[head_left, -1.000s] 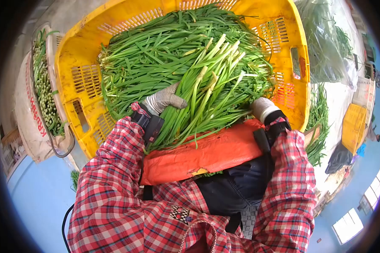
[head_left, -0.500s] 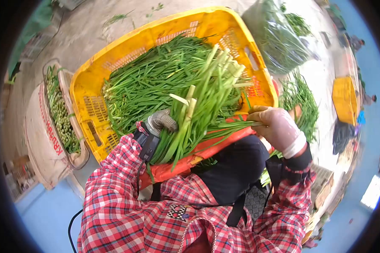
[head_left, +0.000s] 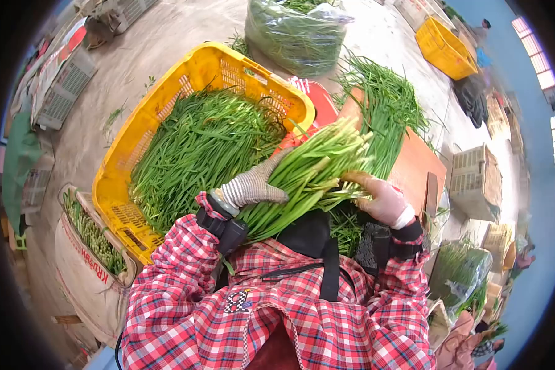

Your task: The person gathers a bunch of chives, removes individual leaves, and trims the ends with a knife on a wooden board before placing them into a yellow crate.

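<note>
A thick bunch of garlic chives [head_left: 314,166], pale at the stalk ends and green at the leaves, lies slanted over my lap. My left hand [head_left: 256,185], in a striped knit glove, is closed round its leafy lower part. At the right side of the bunch, my right hand [head_left: 382,198], in a pale thin glove, has its fingers pinched on stalks near the pale ends. Beside my left hand stands a yellow crate [head_left: 114,161] holding a heap of loose chives [head_left: 209,145]. More loose chives [head_left: 391,117] are piled ahead of my right hand.
A clear plastic bag of greens [head_left: 296,37] stands beyond the crate. To the left is a white sack [head_left: 83,271] with packed green stalks. An orange-brown board [head_left: 419,172] and a pale crate [head_left: 475,182] are at right. Another yellow crate [head_left: 444,48] stands farther off.
The bunch has moved right, away from over the yellow crate, with both hands on it. My right hand has come closer to its pale ends. The view has turned to the right.
</note>
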Tool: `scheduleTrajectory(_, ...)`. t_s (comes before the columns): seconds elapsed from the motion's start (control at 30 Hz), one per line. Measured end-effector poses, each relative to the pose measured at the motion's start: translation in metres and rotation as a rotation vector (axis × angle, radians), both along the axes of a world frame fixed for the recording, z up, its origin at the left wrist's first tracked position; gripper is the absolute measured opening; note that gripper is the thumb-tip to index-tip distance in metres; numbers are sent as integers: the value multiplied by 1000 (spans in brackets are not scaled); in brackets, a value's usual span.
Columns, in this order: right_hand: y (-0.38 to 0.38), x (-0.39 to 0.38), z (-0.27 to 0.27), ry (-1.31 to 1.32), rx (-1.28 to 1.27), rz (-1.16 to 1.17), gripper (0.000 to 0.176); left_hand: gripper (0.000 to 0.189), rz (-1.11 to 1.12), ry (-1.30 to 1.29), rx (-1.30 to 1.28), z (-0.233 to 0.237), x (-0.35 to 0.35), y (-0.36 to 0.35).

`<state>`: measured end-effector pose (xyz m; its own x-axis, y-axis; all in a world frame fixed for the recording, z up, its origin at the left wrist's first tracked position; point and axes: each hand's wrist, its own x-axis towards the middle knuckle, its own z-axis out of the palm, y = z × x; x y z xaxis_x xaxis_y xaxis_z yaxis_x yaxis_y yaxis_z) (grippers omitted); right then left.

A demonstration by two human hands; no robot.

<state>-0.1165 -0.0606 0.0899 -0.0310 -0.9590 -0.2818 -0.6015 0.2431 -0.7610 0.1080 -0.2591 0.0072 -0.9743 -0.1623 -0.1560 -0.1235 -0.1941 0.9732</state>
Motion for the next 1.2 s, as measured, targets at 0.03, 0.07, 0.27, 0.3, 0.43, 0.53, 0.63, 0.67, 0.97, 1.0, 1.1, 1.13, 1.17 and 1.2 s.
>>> scheduleTrajectory(0.03,12,5,-5,102,-156,-143,39,99,-5,-7,-11,1,0,4)
scheduleTrajectory(0.07,22,11,-7,201,-311,-288,38,100,5,-6,-53,8,1,8)
scheduleTrajectory(0.27,27,35,-8,16,-397,-596,34,101,45,-41,-51,18,-9,26)
scheduleTrajectory(0.3,21,41,-4,-9,-311,-552,33,101,42,-47,-37,16,-9,27)
scheduleTrajectory(0.43,-5,47,-50,-136,-355,-559,32,100,26,-40,-167,22,-14,31)
scheduleTrajectory(0.53,-22,47,-63,-271,-427,-675,31,101,30,-91,-150,22,-11,33)
scheduleTrajectory(0.63,-35,48,-76,-327,-476,-712,30,102,33,-128,-214,24,-9,31)
scheduleTrajectory(0.67,-37,49,-76,-375,-477,-740,29,102,37,-155,-242,27,-9,32)
scheduleTrajectory(0.97,-47,47,-83,-114,-457,-780,27,100,45,-267,-615,33,-14,45)
scheduleTrajectory(1.0,-45,45,-85,-227,-457,-771,25,97,57,-232,-582,30,-13,45)
scheduleTrajectory(1.1,-31,39,-93,-482,-466,-793,18,94,104,-148,-393,10,-13,37)
scheduleTrajectory(1.13,-26,32,-96,-505,-555,-815,16,91,93,-131,-433,3,-11,34)
scheduleTrajectory(1.17,-19,24,-99,-528,-644,-837,14,91,91,-137,-430,4,-9,34)
scheduleTrajectory(1.2,-11,12,-88,-664,-633,-862,12,91,104,-160,-358,8,-9,36)
